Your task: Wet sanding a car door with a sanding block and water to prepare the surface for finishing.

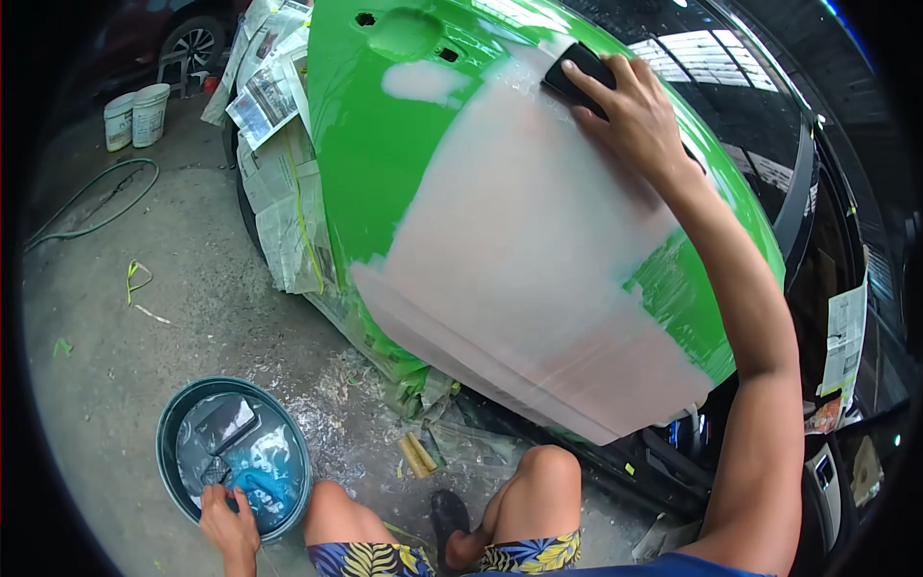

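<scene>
Left: cloudy water held in dark bucket (163,452); dark block (231,423) lying in it. Left hand (229,521) lowered at near rim, fingers bent by small dark piece (214,470); whether closed on it cannot be told. Middle: on green car door (365,173), small pale patch (421,84) placed below handle recess (399,34); broad pale patch (510,240) already spread down to lower edge. Right: black block (562,85) clamped by fingers and thumb of right hand (639,111) at broad patch's wet top. Work judged partway: both patches spread, neither painted over.

Newspaper sheets (266,106) with tiny illegible print, white buckets (149,117) with blurred markings; nothing readable
</scene>
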Action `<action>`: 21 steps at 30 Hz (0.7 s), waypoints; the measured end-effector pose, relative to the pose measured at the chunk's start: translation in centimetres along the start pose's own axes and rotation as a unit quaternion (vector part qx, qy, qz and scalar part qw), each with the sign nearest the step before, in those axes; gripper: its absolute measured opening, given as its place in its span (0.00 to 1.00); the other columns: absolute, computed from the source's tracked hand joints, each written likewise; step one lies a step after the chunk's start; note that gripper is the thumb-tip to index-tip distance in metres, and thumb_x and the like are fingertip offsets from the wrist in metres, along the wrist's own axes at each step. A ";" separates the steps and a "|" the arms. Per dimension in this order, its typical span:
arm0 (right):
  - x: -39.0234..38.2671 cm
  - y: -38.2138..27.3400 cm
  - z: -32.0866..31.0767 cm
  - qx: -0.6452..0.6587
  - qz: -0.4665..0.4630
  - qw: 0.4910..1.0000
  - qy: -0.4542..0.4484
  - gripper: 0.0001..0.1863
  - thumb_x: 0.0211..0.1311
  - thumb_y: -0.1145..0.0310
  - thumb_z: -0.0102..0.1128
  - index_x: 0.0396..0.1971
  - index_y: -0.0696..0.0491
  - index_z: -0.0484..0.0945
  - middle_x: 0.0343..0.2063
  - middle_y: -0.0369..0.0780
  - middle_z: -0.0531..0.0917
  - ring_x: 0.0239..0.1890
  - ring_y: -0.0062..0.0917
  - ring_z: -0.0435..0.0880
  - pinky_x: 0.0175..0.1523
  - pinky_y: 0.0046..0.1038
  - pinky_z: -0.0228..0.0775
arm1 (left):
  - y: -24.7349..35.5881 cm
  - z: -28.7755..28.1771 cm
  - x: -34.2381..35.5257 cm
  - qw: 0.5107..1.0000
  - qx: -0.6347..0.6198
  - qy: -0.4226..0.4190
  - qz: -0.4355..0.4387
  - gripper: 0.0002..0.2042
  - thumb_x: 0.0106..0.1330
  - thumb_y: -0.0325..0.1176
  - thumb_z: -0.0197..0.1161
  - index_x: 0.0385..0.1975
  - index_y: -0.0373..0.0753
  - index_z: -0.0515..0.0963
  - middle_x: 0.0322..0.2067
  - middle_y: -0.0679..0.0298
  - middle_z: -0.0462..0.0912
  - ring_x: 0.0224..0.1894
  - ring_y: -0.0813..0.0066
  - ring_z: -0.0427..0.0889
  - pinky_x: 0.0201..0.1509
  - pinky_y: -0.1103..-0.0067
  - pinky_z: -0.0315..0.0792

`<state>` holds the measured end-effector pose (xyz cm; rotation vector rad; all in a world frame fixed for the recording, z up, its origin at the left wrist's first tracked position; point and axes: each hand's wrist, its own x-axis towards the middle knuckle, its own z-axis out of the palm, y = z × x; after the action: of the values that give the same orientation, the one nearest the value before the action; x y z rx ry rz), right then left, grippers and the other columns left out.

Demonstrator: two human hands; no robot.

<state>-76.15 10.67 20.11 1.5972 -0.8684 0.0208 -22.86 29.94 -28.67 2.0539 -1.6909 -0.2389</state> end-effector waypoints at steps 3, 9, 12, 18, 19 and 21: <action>3.5 0.7 1.0 -0.011 0.010 1.000 -0.017 0.29 0.62 0.58 0.72 0.65 0.34 0.82 0.50 0.43 0.78 0.52 0.39 0.77 0.61 0.39 0.75 | 0.0 0.4 0.6 1.000 -0.012 -0.007 -0.001 0.12 0.69 0.33 0.65 0.28 0.32 0.75 0.34 0.49 0.79 0.42 0.42 0.81 0.46 0.54 0.72; 2.0 -0.6 1.6 0.006 0.014 1.000 0.001 0.31 0.59 0.59 0.73 0.65 0.33 0.82 0.49 0.43 0.78 0.51 0.40 0.77 0.60 0.41 0.76 | 0.0 -0.1 0.2 1.000 -0.004 -0.004 -0.008 0.12 0.69 0.34 0.65 0.28 0.32 0.76 0.34 0.49 0.79 0.42 0.43 0.80 0.46 0.54 0.72; 4.8 -0.3 3.0 -0.005 0.014 1.000 0.005 0.30 0.59 0.59 0.73 0.64 0.33 0.82 0.52 0.44 0.79 0.54 0.40 0.78 0.60 0.41 0.77 | 0.1 0.4 0.6 1.000 -0.013 -0.011 -0.009 0.12 0.69 0.34 0.65 0.28 0.32 0.76 0.34 0.49 0.79 0.42 0.43 0.80 0.46 0.55 0.73; 4.2 -1.4 2.6 0.012 0.019 1.000 0.003 0.29 0.59 0.59 0.73 0.64 0.35 0.83 0.51 0.44 0.79 0.53 0.41 0.77 0.60 0.41 0.76 | -0.5 -0.3 -0.2 1.000 0.004 0.000 -0.003 0.12 0.69 0.34 0.65 0.29 0.32 0.76 0.35 0.50 0.79 0.43 0.44 0.81 0.46 0.55 0.73; 3.9 -1.1 3.1 0.002 0.022 1.000 0.004 0.29 0.59 0.59 0.73 0.64 0.35 0.83 0.51 0.44 0.79 0.53 0.41 0.77 0.61 0.41 0.76 | 0.1 0.0 -0.1 1.000 0.001 0.008 -0.003 0.12 0.69 0.34 0.65 0.29 0.32 0.76 0.35 0.50 0.79 0.43 0.44 0.81 0.46 0.56 0.73; 5.3 -0.9 3.5 -0.005 0.032 0.999 0.000 0.29 0.59 0.59 0.73 0.64 0.35 0.83 0.52 0.44 0.79 0.56 0.41 0.77 0.62 0.42 0.75 | 0.5 0.7 0.7 1.000 -0.003 0.004 -0.002 0.11 0.69 0.34 0.65 0.28 0.33 0.76 0.35 0.50 0.79 0.43 0.45 0.81 0.46 0.56 0.73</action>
<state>-73.49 4.88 21.05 1.5594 -0.9188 0.0608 -23.41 29.00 -28.99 2.0519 -1.6801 -0.2364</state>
